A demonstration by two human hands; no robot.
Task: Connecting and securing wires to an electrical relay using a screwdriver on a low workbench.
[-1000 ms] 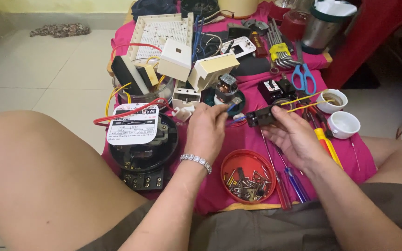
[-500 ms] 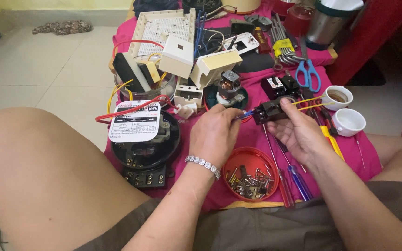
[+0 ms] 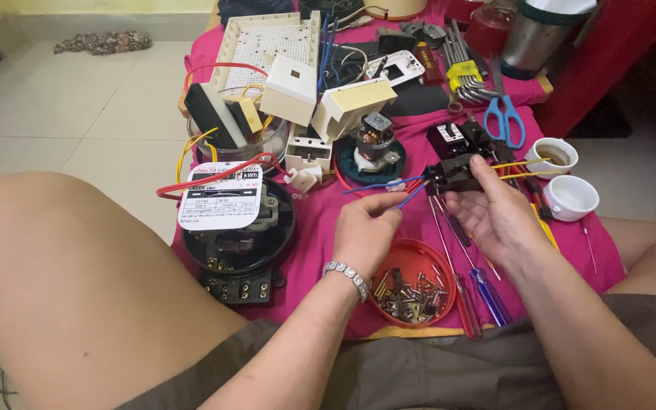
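Observation:
My right hand holds a small black electrical block with yellow wires running off to its right. A blue wire runs out of the block's left side, and my left hand, with a metal bracelet on the wrist, pinches it between the fingertips. Both hands hover over a pink cloth, just above a red lid full of screws and small metal parts.
A round black electricity meter with a white label lies at the left. Screwdrivers lie beside the lid. Further back are white plastic housings, a small motor, blue scissors, hex keys and two white cups.
Both hands drew slightly nearer to me with the black block. My left hand shifted from the block's side to pinching the blue wire pulled out to the left.

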